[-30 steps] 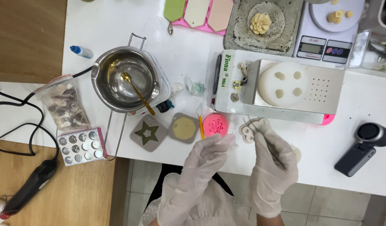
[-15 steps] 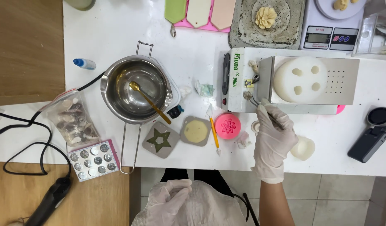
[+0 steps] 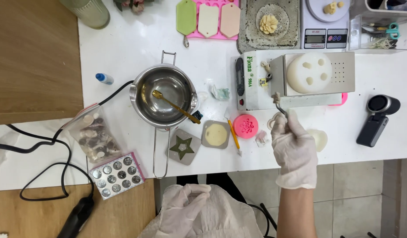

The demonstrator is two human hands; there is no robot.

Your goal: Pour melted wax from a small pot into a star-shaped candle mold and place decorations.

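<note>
Both hands wear thin pale gloves. Nearest the body, the left hand [image 3: 182, 207] rests low by the lap, well short of the white table [image 3: 124, 53], fingers loosely curled and holding nothing. Beyond it, the right hand [image 3: 294, 147] is closed around slim tweezers [image 3: 280, 108], whose tips pinch a small pale lump [image 3: 276, 95] right at the front edge of the grey heating box [image 3: 316, 79].

Just left of the box's front lie a pink round mould [image 3: 245, 126], a yellow pencil [image 3: 234, 135] and a square cream mould [image 3: 216, 134]; a star mould [image 3: 184, 147] sits further left. Further left again stands a steel pot [image 3: 164, 94] with a gold spoon [image 3: 175, 105] in it. On top of the box lies a white round mould [image 3: 309, 72], and behind the box are a kitchen scale [image 3: 324, 22] and a grey tray [image 3: 268, 24].

The lump looks lightly held; a loosened pinch could drop it among the moulds, and the box may be hot where the glove comes close.
</note>
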